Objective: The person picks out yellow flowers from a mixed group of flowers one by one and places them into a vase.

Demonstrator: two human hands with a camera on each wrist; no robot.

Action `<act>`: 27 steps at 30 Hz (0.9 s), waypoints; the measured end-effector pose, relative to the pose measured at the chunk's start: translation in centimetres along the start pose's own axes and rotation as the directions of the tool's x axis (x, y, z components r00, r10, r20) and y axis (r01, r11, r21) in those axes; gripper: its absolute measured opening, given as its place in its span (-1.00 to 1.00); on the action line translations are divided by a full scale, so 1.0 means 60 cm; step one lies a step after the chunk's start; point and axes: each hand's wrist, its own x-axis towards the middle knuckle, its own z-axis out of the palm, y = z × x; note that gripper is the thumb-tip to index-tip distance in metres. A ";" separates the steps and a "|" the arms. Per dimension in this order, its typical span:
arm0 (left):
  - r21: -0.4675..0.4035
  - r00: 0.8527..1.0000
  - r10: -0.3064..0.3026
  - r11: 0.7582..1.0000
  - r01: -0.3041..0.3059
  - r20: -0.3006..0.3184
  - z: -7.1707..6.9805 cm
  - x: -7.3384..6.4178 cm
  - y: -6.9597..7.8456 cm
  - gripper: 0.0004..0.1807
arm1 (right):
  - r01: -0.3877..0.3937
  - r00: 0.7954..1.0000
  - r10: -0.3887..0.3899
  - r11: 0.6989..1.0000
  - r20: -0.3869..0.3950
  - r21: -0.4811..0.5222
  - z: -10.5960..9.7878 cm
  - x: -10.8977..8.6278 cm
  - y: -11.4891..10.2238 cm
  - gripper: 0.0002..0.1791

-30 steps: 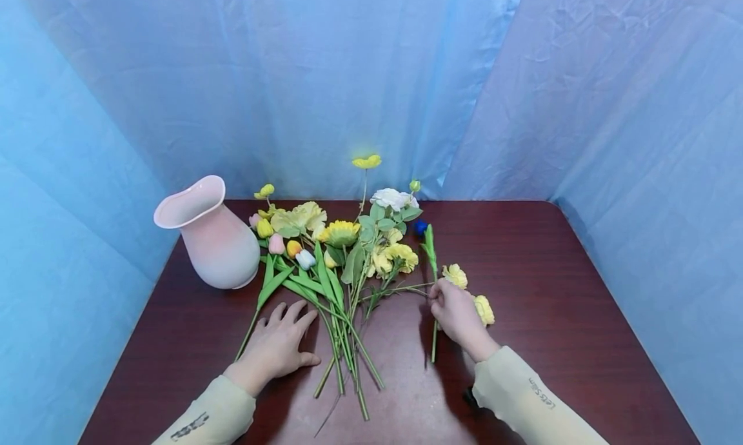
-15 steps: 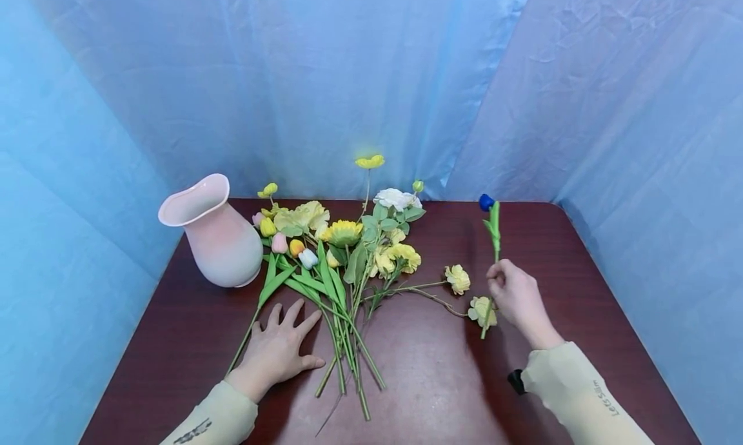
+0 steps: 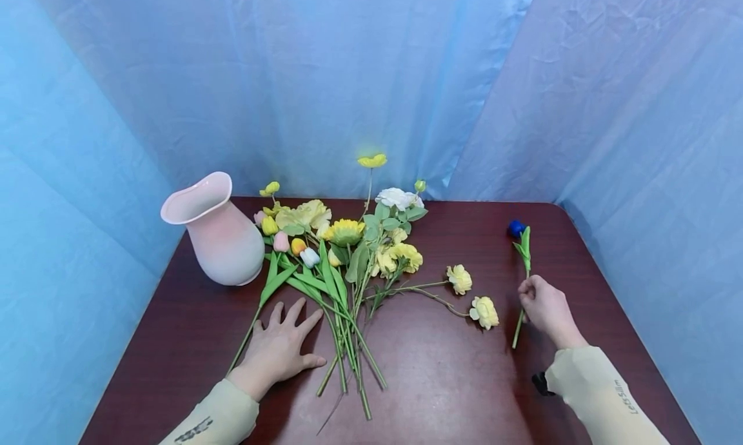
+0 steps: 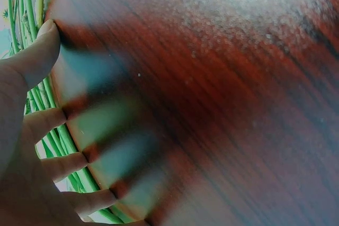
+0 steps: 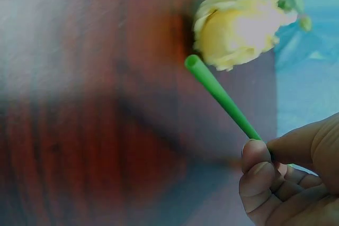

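Note:
Between thumb and fingers, my right hand [image 3: 547,309] pinches the green stem of a blue tulip [image 3: 516,228] over the right part of the table. In the right wrist view the stem's cut end [image 5: 195,63] points away from the hand. My left hand [image 3: 277,348] rests on the table with its fingers spread and holds nothing. Just beside it lies a bundle of green stems [image 3: 348,348]. Their heads include a pink tulip [image 3: 281,241], a white tulip [image 3: 310,257], a sunflower [image 3: 346,232] and white blooms [image 3: 395,198].
A pink and white vase [image 3: 226,245] stands at the back left of the dark red table [image 3: 418,380]. Two pale yellow flowers [image 3: 484,312] on one branching stem reach toward the right hand. Blue curtains [image 3: 360,77] hang behind and at both sides.
My right hand has carried the blue tulip rightward from beside the bundle, past the pale yellow flowers, and lowered it toward the table. The left hand has stayed in place.

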 end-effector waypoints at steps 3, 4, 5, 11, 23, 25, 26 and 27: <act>0.001 1.000 0.003 1.000 -0.003 -0.002 0.001 0.001 0.000 -0.04 | -0.034 0.999 0.034 0.999 0.006 0.010 0.005 -0.001 0.016 -0.90; 0.004 1.000 0.004 1.000 -0.004 -0.003 0.001 0.002 0.001 -0.04 | -0.045 0.999 0.045 0.999 0.005 0.012 0.007 -0.001 0.020 -0.90; 0.004 1.000 0.004 1.000 -0.004 -0.004 0.001 0.002 0.001 -0.04 | -0.056 0.998 0.056 0.998 0.005 0.012 0.008 -0.001 0.025 -0.91; 0.001 1.000 0.005 1.000 -0.005 -0.004 0.001 0.001 0.000 -0.05 | -0.104 0.993 0.105 0.994 0.044 -0.018 0.012 0.002 0.041 -0.94; 0.005 1.000 0.005 1.000 -0.005 0.004 0.003 0.003 -0.002 -0.04 | -0.059 0.998 0.057 0.990 -0.025 -0.125 0.004 0.008 0.028 -0.89; 0.004 1.000 0.004 1.000 -0.004 0.005 0.003 0.002 -0.002 -0.04 | -0.014 0.996 -0.001 0.988 -0.091 -0.156 0.004 0.009 0.014 -0.87; 0.003 1.000 0.003 1.000 -0.003 0.004 0.003 0.001 -0.002 -0.04 | 0.013 0.991 -0.035 0.986 -0.125 -0.169 0.004 0.009 0.005 -0.86; 0.002 1.000 0.003 1.000 -0.003 0.004 0.002 0.000 -0.002 -0.04 | 0.039 0.987 -0.065 0.984 -0.149 -0.171 0.005 0.008 -0.005 -0.86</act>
